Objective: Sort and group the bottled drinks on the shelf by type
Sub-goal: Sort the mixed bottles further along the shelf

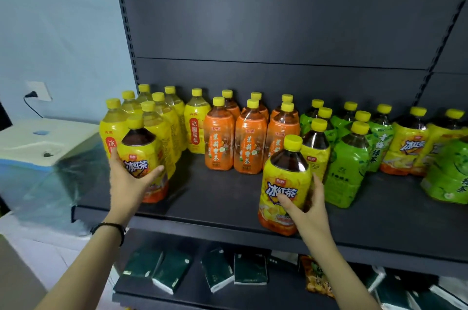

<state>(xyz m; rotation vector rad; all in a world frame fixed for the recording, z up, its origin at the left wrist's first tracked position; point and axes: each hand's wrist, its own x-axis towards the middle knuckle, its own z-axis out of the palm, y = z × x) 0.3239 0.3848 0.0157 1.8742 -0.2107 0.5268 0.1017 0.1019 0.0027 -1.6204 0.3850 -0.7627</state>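
Two hands work at the dark grey metal shelf (pixel 215 195), each with a bottle. The left hand (pixel 129 178) wraps thumb and fingers round the lower body of a yellow-capped plastic bottle of dark tea with a yellow label (pixel 141 155). It is upright near the shelf's front left corner, just in front of a cluster of yellow-labelled bottles of pale drink (pixel 195 127) that fills the back left corner. The right hand (pixel 306 205) grips a second dark tea bottle (pixel 283 183) of the same kind from its right side, thumb across the label and fingers behind. Its base shows over the shelf's front edge near the middle, and I cannot tell whether it rests there. Behind it, orange-labelled bottles (pixel 249 142) stand in rows at mid-back, with green-labelled bottles (pixel 347 165) just to their right. More yellow-labelled dark tea bottles (pixel 407 142) stand among these and on toward the right edge. On the lower shelf (pixel 278 292) lie dark green packets (pixel 172 271).
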